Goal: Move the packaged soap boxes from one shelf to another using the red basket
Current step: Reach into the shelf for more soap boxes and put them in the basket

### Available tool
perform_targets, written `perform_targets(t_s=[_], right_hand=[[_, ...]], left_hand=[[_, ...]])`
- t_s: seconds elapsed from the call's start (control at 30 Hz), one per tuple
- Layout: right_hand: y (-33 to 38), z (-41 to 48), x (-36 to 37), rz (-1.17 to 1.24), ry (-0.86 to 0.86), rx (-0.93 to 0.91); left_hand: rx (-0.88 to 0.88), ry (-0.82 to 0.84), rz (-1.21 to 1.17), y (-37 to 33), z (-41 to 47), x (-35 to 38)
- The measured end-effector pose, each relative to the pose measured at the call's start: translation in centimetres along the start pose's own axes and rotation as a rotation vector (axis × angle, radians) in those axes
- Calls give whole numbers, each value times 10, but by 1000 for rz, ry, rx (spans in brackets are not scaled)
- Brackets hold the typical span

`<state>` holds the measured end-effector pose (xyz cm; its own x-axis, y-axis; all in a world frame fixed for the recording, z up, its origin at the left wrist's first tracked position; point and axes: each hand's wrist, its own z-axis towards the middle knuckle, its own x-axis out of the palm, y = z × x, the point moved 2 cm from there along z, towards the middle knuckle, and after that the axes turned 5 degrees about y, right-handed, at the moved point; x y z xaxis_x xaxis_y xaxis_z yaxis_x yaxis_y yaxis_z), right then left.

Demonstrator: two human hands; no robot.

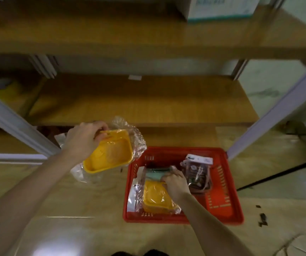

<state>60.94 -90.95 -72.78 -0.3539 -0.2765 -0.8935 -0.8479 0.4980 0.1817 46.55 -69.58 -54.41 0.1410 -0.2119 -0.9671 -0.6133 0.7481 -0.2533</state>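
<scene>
- Head view, nearest: two bare forearms reaching forward over pale wood-look floor (78, 204).
- On that floor, right of centre: red basket (231, 215) with slotted walls, standing just in front of the shelving.
- Inside the basket, near-left part: yellow packaged soap box (155, 198) in clear wrap, lying flat, with a white flat packet (132, 194) touching its left side.
- Just beyond that box: right grip (176, 182) lowered into the basket, fingers curled over the right end of a teal packaged soap box (155, 174), grasping it.
- Right of the right grip, also in the basket toward its far wall: dark brown packaged item (197, 174) topped by a white header card; contents too blurred to name.
- Left of the basket, raised above the floor: left grip (84, 139) clenched around the far-left rim of a second yellow soap box (111, 154), tilted with its hollow side facing the camera.
- Around that box: loose clear wrap (131, 133), crumpled at the far side and trailing below the near corner.
- Farther off: lower wooden shelf (139, 104), small white label (134, 77) near its rear edge.
- At either side: pale lavender uprights (277, 109) slanting outward.
- Farthest: upper wooden shelf (111, 39), white-and-teal carton (220, 10) resting on its right part, cut off by the top edge.
</scene>
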Motion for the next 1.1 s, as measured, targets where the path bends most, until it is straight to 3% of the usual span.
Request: perform_targets(t_s=[0.2,0.37,0.47,0.73,0.97,1.1], right_hand=[[-18,59,106,-124,68,-33],[-36,75,154,-159,99,-9],[-45,69,150,-95,126,-13],[-105,36,80,208,-113,45],[-125,26,78,249,-213,66],[-131,24,88,290,-249,86]], left_hand=[[9,-40,-54,16,-11,93],[46,6,-79,16,-23,141],[72,98,-70,6,-25,165],[184,336,-137,-37,-20,243],[232,457,-66,-55,-18,321],[267,433,-86,-57,-16,331]])
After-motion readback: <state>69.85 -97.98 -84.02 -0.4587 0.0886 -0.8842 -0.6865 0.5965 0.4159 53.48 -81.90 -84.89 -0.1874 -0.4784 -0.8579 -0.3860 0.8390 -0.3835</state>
